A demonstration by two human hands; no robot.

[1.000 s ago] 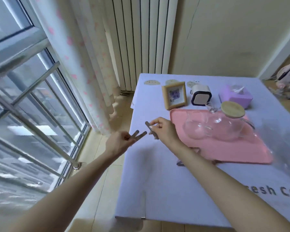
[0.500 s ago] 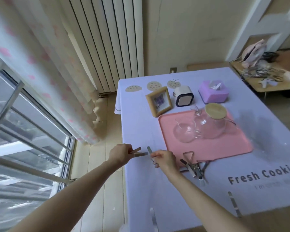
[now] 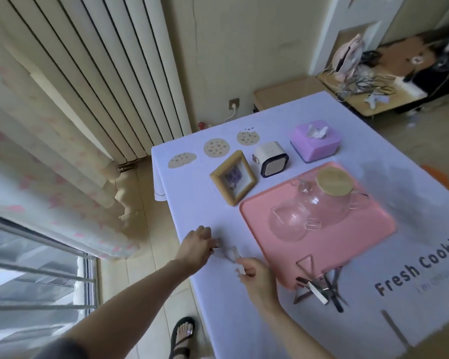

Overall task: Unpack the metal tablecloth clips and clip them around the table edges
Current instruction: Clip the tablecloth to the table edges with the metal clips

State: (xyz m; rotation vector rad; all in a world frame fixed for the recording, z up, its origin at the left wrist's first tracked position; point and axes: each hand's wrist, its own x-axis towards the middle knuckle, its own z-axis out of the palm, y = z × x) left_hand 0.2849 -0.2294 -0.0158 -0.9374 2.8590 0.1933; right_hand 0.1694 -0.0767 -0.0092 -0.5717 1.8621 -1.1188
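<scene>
A metal clip (image 3: 235, 255) is pinched by its near end in the fingertips of the right hand (image 3: 257, 277), just above the lilac tablecloth (image 3: 218, 216) near the left edge of the tabletop. The left hand (image 3: 196, 246) is held at that edge with its fingers curled, and a second clip (image 3: 215, 246) appears to be pinched in them, though only a dark tip is shown. The remaining loose clips (image 3: 319, 290) are heaped on the cloth against the near corner of the pink tray (image 3: 360, 229), well apart from both hands. The clips are judged to be light, stiff and springy, with smooth and probably slippery metal arms; a firm hold at the closed bend is advised, so that the open arms can be slid over cloth and tabletop together. The cloth is thin and soft, so it is likely to be dragged or bunched if a clip is pushed on askew. Both held clips are smeared by motion, so their shape and the way their arms point cannot be made out. The underside of the table edge is hidden, and the count in the heap cannot be told. A dark strip (image 3: 393, 326) at the near edge may be a clip already fitted, but it is too blurred to be confirmed.
</scene>
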